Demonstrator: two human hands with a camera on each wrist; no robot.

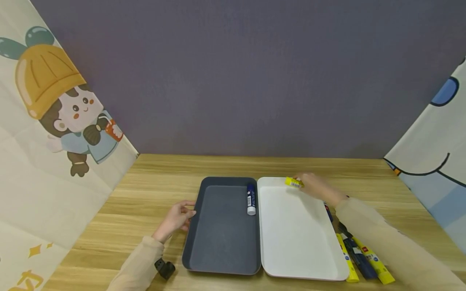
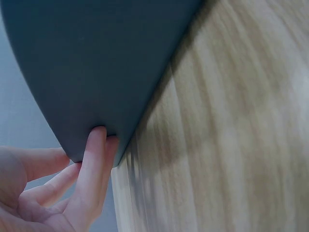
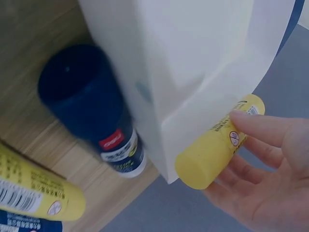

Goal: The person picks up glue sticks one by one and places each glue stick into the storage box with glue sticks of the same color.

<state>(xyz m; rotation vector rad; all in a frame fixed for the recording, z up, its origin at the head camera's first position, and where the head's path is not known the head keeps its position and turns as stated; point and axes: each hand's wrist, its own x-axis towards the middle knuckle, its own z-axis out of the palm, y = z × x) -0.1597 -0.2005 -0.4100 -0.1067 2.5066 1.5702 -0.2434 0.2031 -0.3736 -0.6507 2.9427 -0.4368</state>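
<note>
My right hand (image 1: 314,188) holds a yellow glue stick (image 1: 293,182) between thumb and fingers, over the far end of the white tray (image 1: 295,246). In the right wrist view the yellow glue stick (image 3: 219,142) lies tilted close to the tray's wall. On the left, my left hand (image 1: 176,220) grips the outer left edge of the dark grey tray (image 1: 222,246); its thumb is at the rim and its fingers lie against the outer wall (image 2: 106,63). Inside that tray, along its right wall, lies a navy glue stick (image 1: 251,199) with a white end.
The two trays stand side by side on the wooden table (image 1: 160,178). Right of the white tray lie several yellow and navy glue sticks (image 1: 375,262), partly under my right forearm. Another navy glue stick (image 3: 96,106) lies beside the white tray's outer wall. A grey panel (image 1: 247,81) rises behind.
</note>
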